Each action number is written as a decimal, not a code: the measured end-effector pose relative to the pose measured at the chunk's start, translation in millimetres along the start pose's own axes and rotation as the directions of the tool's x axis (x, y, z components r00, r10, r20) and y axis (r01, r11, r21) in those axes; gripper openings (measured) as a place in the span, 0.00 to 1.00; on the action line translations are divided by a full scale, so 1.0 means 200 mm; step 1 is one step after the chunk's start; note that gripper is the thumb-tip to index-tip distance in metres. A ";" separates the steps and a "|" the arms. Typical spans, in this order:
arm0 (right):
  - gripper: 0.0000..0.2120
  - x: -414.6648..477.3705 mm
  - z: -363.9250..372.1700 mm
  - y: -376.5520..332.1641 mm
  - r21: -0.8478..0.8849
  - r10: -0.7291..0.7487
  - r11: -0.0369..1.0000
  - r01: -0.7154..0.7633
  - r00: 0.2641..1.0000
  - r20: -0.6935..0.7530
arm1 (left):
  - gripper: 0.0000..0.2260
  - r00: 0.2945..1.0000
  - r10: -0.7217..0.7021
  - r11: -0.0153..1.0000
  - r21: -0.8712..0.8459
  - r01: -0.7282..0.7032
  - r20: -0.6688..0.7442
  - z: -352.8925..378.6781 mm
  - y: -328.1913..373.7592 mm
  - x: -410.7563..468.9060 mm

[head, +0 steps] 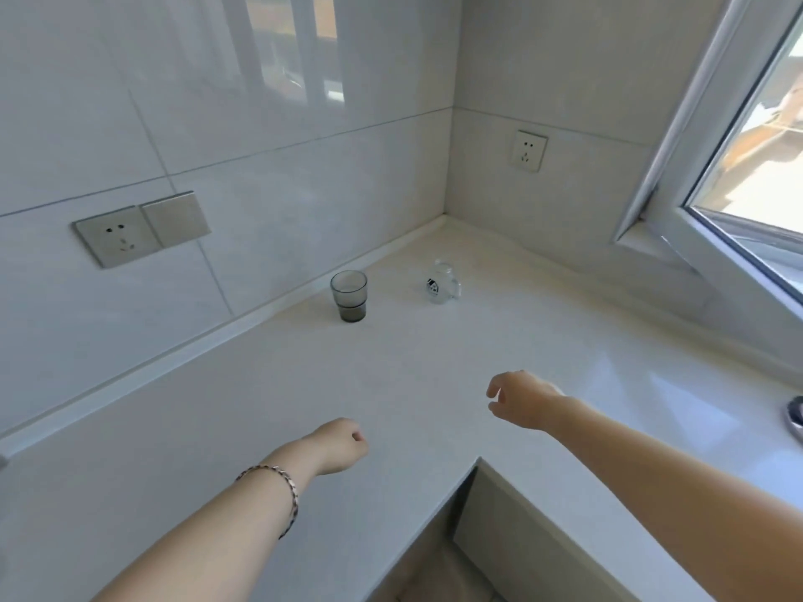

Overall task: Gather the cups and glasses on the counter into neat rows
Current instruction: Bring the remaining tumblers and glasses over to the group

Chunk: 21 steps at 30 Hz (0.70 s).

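Observation:
A smoky grey glass [349,295] stands upright on the white counter [391,384] near the back wall. To its right, a clear glass mug [442,283] with a dark print and a handle stands closer to the corner. My left hand [336,446], with a bracelet on its wrist, hovers over the counter well in front of the grey glass, fingers curled in and holding nothing. Further right, my right hand [519,398] reaches forward in front of the mug with its fingers loosely apart and empty.
The counter is L-shaped, with an inner front edge [478,460] just below my hands. Wall sockets [139,230] [529,150] sit on both tiled walls. An open window frame [712,236] juts over the counter's right side. A dark rounded object [796,417] peeks in at the right edge.

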State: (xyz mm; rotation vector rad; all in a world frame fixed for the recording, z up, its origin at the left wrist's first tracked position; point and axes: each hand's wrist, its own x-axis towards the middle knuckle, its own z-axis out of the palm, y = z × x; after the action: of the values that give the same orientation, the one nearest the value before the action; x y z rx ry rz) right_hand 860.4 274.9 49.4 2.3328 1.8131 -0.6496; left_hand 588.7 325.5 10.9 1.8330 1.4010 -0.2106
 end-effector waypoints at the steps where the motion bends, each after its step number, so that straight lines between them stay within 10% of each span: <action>1: 0.16 0.05 -0.02 0.05 0.009 0.009 1.000 -0.009 1.000 0.001 | 0.13 1.000 -0.001 1.000 0.007 0.001 0.006 0.00 0.05 0.06; 17: 0.20 1.25 -0.28 0.32 0.228 0.125 0.962 -0.147 0.986 0.109 | 0.08 0.997 -0.029 0.998 0.053 0.025 0.070 -0.30 0.39 1.23; 21: 0.25 1.59 -0.32 0.26 0.527 0.175 0.814 -0.244 0.968 0.178 | 0.11 0.995 -0.052 0.998 0.041 0.049 0.083 -0.37 0.40 1.47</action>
State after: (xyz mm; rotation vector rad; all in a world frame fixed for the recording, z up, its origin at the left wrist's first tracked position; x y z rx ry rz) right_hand 988.2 567.1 -28.5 2.6973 1.4122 -1.3957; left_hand 743.8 586.6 -67.4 1.8003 1.3943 -0.3389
